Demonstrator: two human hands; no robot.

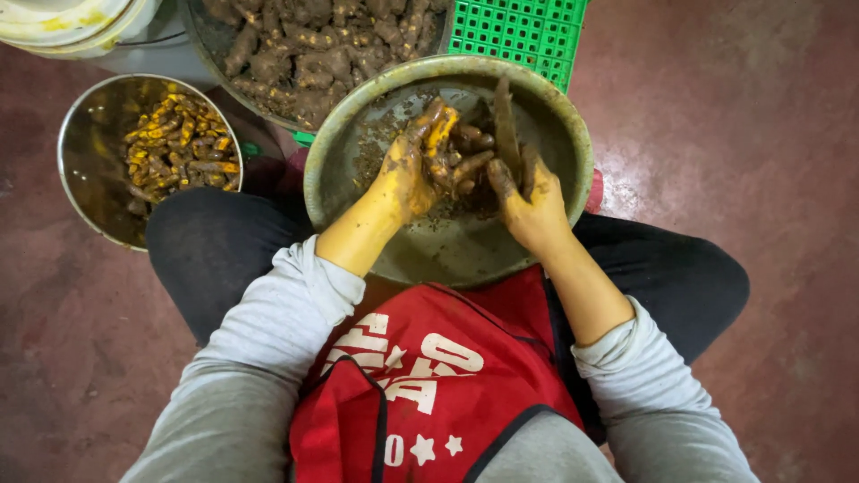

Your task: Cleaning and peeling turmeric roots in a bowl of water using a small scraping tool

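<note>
A wide metal basin [555,116] rests on my lap, smeared with mud and peelings. Over it, my left hand [407,174] grips a muddy turmeric root [440,134] whose scraped part shows bright orange. My right hand [528,201] holds a knife [506,125] upright, its blade pointing away from me, right beside the root. Both hands are stained yellow and coated in dirt. A few more unpeeled roots [470,152] lie in the basin between the hands.
A steel bowl [85,156] at the left holds several peeled orange roots [179,143]. A big pan of muddy unpeeled roots [313,45] stands behind the basin, next to a green plastic crate [523,31]. A pale bucket [63,22] sits top left. The floor is reddish concrete [743,134].
</note>
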